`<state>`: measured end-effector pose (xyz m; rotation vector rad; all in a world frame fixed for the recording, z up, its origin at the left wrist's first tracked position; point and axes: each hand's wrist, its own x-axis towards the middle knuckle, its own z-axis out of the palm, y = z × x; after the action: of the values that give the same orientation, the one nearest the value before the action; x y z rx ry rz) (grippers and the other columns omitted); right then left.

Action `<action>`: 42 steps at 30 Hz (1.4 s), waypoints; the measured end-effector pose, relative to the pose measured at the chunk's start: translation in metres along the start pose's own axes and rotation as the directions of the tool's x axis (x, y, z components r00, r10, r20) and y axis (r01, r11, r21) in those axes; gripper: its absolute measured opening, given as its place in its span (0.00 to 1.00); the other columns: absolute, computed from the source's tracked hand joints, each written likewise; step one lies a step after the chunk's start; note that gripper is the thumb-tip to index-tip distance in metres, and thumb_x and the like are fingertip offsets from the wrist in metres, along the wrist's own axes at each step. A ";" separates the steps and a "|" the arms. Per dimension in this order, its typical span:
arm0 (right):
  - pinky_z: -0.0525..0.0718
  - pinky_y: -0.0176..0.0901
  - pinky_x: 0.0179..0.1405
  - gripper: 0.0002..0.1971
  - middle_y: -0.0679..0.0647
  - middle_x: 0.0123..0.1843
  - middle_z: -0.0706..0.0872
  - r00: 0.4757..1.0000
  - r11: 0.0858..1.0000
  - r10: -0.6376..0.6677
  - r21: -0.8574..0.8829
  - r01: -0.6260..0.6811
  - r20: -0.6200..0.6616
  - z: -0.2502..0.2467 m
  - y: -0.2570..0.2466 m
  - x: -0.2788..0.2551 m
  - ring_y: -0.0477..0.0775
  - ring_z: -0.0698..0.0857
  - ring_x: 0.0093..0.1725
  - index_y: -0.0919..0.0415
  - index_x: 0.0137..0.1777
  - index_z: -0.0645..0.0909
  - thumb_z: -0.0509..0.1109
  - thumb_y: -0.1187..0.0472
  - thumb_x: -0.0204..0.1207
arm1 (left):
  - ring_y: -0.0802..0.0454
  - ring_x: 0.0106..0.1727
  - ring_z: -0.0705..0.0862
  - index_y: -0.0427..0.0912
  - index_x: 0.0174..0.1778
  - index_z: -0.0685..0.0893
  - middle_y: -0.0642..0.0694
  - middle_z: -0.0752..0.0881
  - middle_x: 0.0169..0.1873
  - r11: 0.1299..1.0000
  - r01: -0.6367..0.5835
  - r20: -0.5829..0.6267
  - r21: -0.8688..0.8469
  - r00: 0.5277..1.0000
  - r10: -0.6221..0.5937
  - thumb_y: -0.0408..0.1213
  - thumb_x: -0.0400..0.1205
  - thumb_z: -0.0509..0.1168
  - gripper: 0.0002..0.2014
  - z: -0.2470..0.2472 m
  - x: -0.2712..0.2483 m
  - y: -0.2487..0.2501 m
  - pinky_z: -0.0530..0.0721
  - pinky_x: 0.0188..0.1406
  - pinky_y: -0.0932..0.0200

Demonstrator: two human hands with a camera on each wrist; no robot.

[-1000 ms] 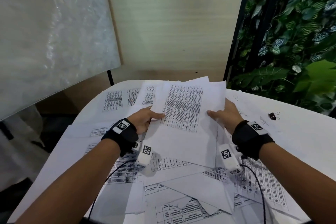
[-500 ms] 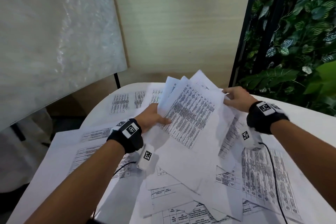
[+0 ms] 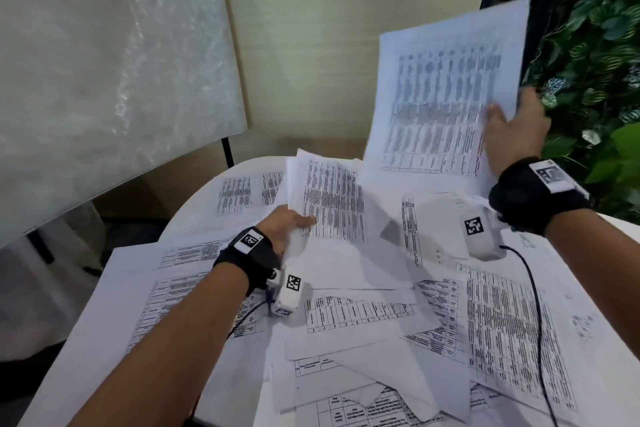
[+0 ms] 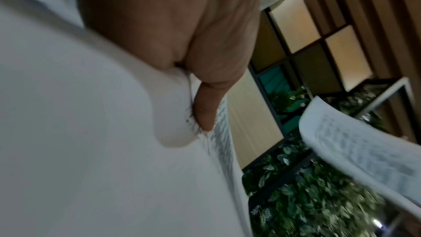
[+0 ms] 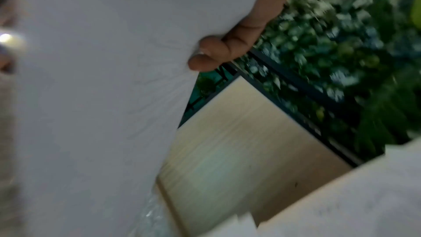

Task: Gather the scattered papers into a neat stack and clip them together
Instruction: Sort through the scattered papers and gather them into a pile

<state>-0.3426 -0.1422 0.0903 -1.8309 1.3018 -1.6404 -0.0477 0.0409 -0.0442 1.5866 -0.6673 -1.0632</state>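
**Two partial handfuls lifted; most sheets not yet gathered**

Many printed sheets [image 3: 498, 319] lie overlapping and askew across the white table [image 3: 52, 374], filling the lower half of the head view. No neat stack exists and no clip is visible in any current view. In my judgement the task is at an early gathering stage, with squaring and clipping outstanding.

The right hand [image 3: 516, 128] grips a printed sheet [image 3: 446, 97] by its right edge, raised near upright at upper right; the right wrist view shows fingers [image 5: 218, 53] curled round the paper's edge. Whether it holds one sheet or several cannot be told.

The left hand [image 3: 287, 225] pinches a small sheaf of papers [image 3: 332, 198] at its lower left edge, centre frame, tilted just above the table, thumb on top.
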 end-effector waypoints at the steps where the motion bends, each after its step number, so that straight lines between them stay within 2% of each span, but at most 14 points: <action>1: 0.78 0.39 0.55 0.15 0.63 0.62 0.86 0.997 0.999 0.054 -0.008 -0.053 0.057 0.007 0.004 -0.004 0.60 0.86 0.58 0.63 0.64 0.79 0.65 0.58 0.81 | 0.40 0.38 0.87 0.21 0.56 0.80 0.33 0.85 0.40 1.000 -0.019 0.006 -0.005 1.000 0.019 0.23 0.80 0.71 0.13 0.003 -0.011 0.012 0.88 0.49 0.49; 4: 0.79 0.43 0.52 0.15 0.60 0.52 0.88 0.951 0.991 0.127 -0.067 -0.112 0.282 0.031 0.014 -0.031 0.55 0.85 0.53 0.66 0.60 0.85 0.69 0.60 0.77 | 0.50 0.28 0.85 0.26 0.59 0.81 0.40 0.83 0.34 0.992 -0.072 0.032 -0.102 0.997 0.075 0.21 0.83 0.65 0.09 0.008 -0.021 0.039 0.84 0.27 0.62; 10: 0.80 0.49 0.46 0.07 0.52 0.37 0.86 0.767 0.940 0.288 -0.015 -0.341 0.574 0.090 0.017 -0.084 0.58 0.85 0.44 0.56 0.37 0.84 0.77 0.55 0.72 | 0.48 0.70 0.83 0.44 0.69 0.84 0.46 0.85 0.71 0.960 -0.195 0.021 -0.203 0.979 0.203 0.55 0.82 0.69 0.25 -0.005 -0.049 0.064 0.82 0.71 0.47; 14: 0.74 0.38 0.45 0.13 0.56 0.41 0.82 0.796 0.960 0.183 0.070 -0.271 0.578 0.118 -0.016 -0.115 0.53 0.78 0.44 0.55 0.33 0.78 0.68 0.71 0.75 | 0.40 0.72 0.83 0.46 0.77 0.80 0.40 0.83 0.73 0.971 -0.174 0.051 -0.164 0.982 0.184 0.75 0.71 0.65 0.45 -0.036 -0.086 0.060 0.77 0.74 0.33; 18: 0.73 0.39 0.41 0.14 0.52 0.37 0.76 0.789 0.932 0.067 0.243 -0.268 0.611 0.135 -0.065 -0.166 0.54 0.74 0.40 0.52 0.35 0.73 0.76 0.67 0.67 | 0.31 0.64 0.87 0.35 0.70 0.83 0.32 0.88 0.61 0.980 -0.052 0.052 -0.193 0.997 0.063 0.56 0.82 0.65 0.29 -0.089 -0.117 0.047 0.90 0.54 0.40; 21: 0.80 0.41 0.47 0.16 0.52 0.48 0.77 0.640 0.865 -0.044 0.349 -0.360 0.767 0.146 -0.092 -0.195 0.53 0.79 0.46 0.51 0.53 0.75 0.78 0.60 0.71 | 0.45 0.42 0.92 0.32 0.47 0.91 0.38 0.94 0.40 0.999 -0.053 -0.054 0.009 0.997 0.053 0.23 0.76 0.71 0.06 -0.119 -0.138 0.026 0.89 0.34 0.57; 23: 0.83 0.42 0.52 0.22 0.53 0.53 0.80 0.541 0.904 -0.042 0.263 -0.339 0.840 0.155 -0.102 -0.203 0.54 0.82 0.51 0.56 0.66 0.69 0.73 0.54 0.78 | 0.60 0.25 0.87 0.39 0.24 0.89 0.49 0.87 0.18 0.998 -0.006 -0.225 0.061 0.974 0.020 0.19 0.84 0.59 0.24 -0.120 -0.162 0.017 0.82 0.23 0.70; 25: 0.84 0.52 0.54 0.23 0.56 0.54 0.83 0.467 0.963 -0.083 0.192 -0.190 0.880 0.168 -0.110 -0.208 0.56 0.84 0.50 0.57 0.68 0.66 0.72 0.54 0.79 | 0.60 0.31 0.88 0.47 0.23 0.87 0.54 0.88 0.20 0.995 0.045 -0.497 0.089 0.868 0.006 0.37 0.88 0.61 0.25 -0.260 -0.108 -0.044 0.83 0.23 0.70; 27: 0.80 0.47 0.56 0.25 0.55 0.59 0.83 0.347 0.974 -0.168 0.101 0.204 0.923 0.183 -0.113 -0.216 0.55 0.82 0.53 0.57 0.70 0.69 0.74 0.55 0.77 | 0.43 0.54 0.90 0.47 0.44 0.87 0.42 0.93 0.50 0.945 0.208 -0.595 0.252 0.803 -0.018 0.74 0.70 0.69 0.30 -0.384 -0.038 -0.089 0.91 0.38 0.56; 28: 0.78 0.46 0.59 0.26 0.55 0.63 0.81 0.247 0.918 -0.193 0.086 0.387 0.950 0.190 -0.117 -0.223 0.55 0.81 0.58 0.57 0.71 0.71 0.74 0.53 0.76 | 0.37 0.59 0.86 0.47 0.49 0.85 0.37 0.88 0.54 0.944 0.238 -0.605 0.228 0.795 -0.054 0.76 0.68 0.69 0.34 -0.422 -0.032 -0.097 0.88 0.46 0.50; 31: 0.75 0.54 0.71 0.36 0.58 0.74 0.74 0.031 0.807 -0.123 0.082 0.585 0.992 0.209 -0.130 -0.256 0.60 0.76 0.71 0.55 0.77 0.69 0.75 0.42 0.72 | 0.40 0.53 0.79 0.37 0.49 0.85 0.39 0.81 0.42 0.754 0.394 -0.582 0.525 0.813 -0.020 0.44 0.86 0.68 0.12 -0.313 -0.151 -0.034 0.70 0.52 0.55; 36: 0.67 0.60 0.78 0.45 0.63 0.82 0.64 -0.022 0.823 -0.118 0.110 0.558 0.993 0.235 -0.126 -0.291 0.67 0.66 0.80 0.55 0.83 0.59 0.69 0.33 0.72 | 0.43 0.60 0.80 0.32 0.49 0.77 0.34 0.83 0.65 0.541 0.484 -0.434 0.687 0.871 -0.229 0.46 0.90 0.59 0.18 -0.244 -0.159 -0.053 0.71 0.43 0.60; 39: 0.59 0.63 0.83 0.67 0.58 0.87 0.52 -0.164 0.747 -0.046 0.143 0.650 0.985 0.227 -0.123 -0.286 0.62 0.56 0.85 0.52 0.86 0.46 0.76 0.25 0.53 | 0.46 0.47 0.78 0.34 0.50 0.74 0.41 0.79 0.52 0.718 0.453 -0.483 0.528 0.856 -0.185 0.43 0.87 0.65 0.14 -0.234 -0.161 -0.059 0.73 0.39 0.59; 42: 0.66 0.62 0.80 0.69 0.60 0.84 0.59 -0.075 0.738 -0.073 0.105 0.667 0.994 0.228 -0.118 -0.285 0.64 0.63 0.82 0.54 0.85 0.49 0.78 0.25 0.49 | 0.40 0.41 0.86 0.28 0.40 0.88 0.32 0.86 0.42 0.927 0.305 -0.384 0.220 0.900 -0.205 0.41 0.87 0.65 0.18 -0.247 -0.159 -0.063 0.83 0.57 0.52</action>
<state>-0.0598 0.0783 -0.0464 -2.8689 0.3427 0.3320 0.0939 0.3056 -0.0468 2.0943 -0.3730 -0.8590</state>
